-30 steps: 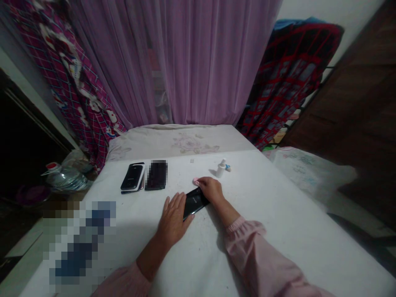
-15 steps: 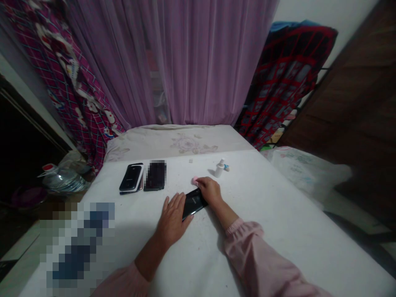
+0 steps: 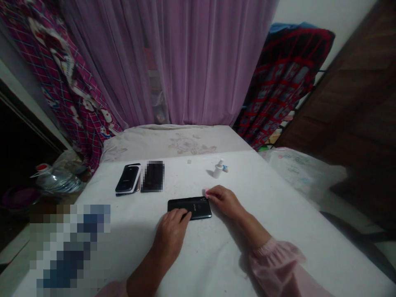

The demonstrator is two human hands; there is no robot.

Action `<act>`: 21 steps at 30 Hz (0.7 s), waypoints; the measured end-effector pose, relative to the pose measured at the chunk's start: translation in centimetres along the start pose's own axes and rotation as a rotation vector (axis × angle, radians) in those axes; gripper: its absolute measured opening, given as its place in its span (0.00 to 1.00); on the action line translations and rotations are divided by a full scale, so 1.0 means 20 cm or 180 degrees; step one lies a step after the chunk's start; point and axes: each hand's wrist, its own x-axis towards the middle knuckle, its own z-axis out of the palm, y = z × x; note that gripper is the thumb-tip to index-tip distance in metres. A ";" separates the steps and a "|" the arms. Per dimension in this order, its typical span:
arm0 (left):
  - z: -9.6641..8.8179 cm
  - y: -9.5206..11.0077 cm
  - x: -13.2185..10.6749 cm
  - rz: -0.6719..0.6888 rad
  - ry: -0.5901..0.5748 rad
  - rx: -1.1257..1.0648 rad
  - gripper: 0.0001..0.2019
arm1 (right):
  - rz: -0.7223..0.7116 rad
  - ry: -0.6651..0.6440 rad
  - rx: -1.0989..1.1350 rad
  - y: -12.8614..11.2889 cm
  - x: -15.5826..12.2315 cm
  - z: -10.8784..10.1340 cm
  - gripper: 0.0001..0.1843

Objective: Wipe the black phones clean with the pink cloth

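Observation:
A black smartphone (image 3: 201, 208) lies back up on the white-covered surface, nearly level from left to right. My left hand (image 3: 171, 231) is closed at its near left edge, with the bent fingers over the back and the thumb close beside them. A small soft-looking pink piece (image 3: 206, 192) is pinched in my right hand (image 3: 225, 201) at the phone's upper right corner. Exactly what that piece is I cannot make out. Beyond my right hand stands a small white spray bottle (image 3: 218, 170).
Several phones (image 3: 128, 180) lie stacked at the left, beside a dark blurred-out rectangular device (image 3: 153, 177). A small pale square (image 3: 189, 161) sits farther back. On the left floor side is a large water bottle (image 3: 57, 179); purple curtains (image 3: 198, 62) hang behind.
The phone has turned from a slant to nearly level. My left hand has shifted to its near edge, and my right hand has moved right and nearer with the pink piece.

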 end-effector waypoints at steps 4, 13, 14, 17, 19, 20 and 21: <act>0.03 -0.03 -0.03 0.0187 0.0219 -0.0051 0.19 | -0.0348 -0.0442 -0.0572 -0.06 0.09 0.05 0.09; 0.02 -0.04 -0.01 0.0180 0.0333 -0.0129 0.15 | -0.0826 -0.1087 -0.0848 -0.30 0.26 0.30 0.09; 0.02 -0.04 -0.01 0.0168 0.0331 -0.0126 0.15 | -0.0836 -0.1050 -0.0807 -0.30 0.26 0.31 0.09; 0.01 -0.04 -0.01 0.0121 0.0293 -0.0105 0.16 | -0.0843 -0.0930 -0.0610 -0.24 0.22 0.25 0.11; 0.02 -0.04 -0.01 0.0104 0.0269 -0.0098 0.16 | -0.0813 -0.0841 -0.0498 -0.16 0.18 0.17 0.12; 0.02 -0.03 -0.01 0.0103 0.0272 -0.0099 0.16 | -0.0792 -0.0743 -0.0433 -0.11 0.15 0.12 0.12; 0.03 -0.03 -0.01 0.0105 0.0285 -0.0103 0.16 | -0.0751 -0.0644 -0.0354 -0.07 0.12 0.08 0.12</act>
